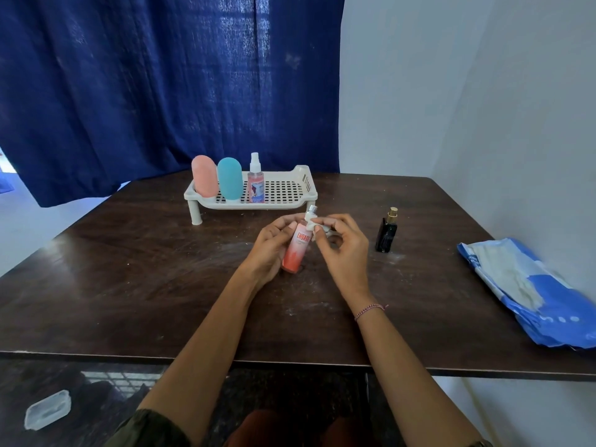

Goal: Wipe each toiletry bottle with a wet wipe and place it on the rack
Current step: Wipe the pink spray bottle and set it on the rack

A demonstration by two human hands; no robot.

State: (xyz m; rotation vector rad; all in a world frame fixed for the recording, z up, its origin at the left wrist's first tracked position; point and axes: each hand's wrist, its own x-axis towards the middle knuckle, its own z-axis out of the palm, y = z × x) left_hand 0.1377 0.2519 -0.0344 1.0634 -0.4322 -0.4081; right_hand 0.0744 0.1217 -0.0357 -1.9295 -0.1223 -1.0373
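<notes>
My left hand point(269, 245) grips an orange-and-white spray bottle point(296, 250), tilted, its base on the table. My right hand point(342, 245) pinches a small white wet wipe point(317, 226) against the bottle's neck just below the silver nozzle. Behind them stands a white perforated rack point(287, 191) holding a pink bottle point(204, 180), a teal bottle point(229, 178) and a pink spray bottle point(256, 182) along its left side. A black perfume bottle point(387, 232) with a gold top stands on the table to the right of my hands.
A blue wet-wipe pack point(532, 291) lies at the table's right edge, near the white wall. The dark wooden table point(129, 285) has a blue curtain point(161, 85) behind it. A small clear plastic lid point(47, 409) lies on the floor at lower left.
</notes>
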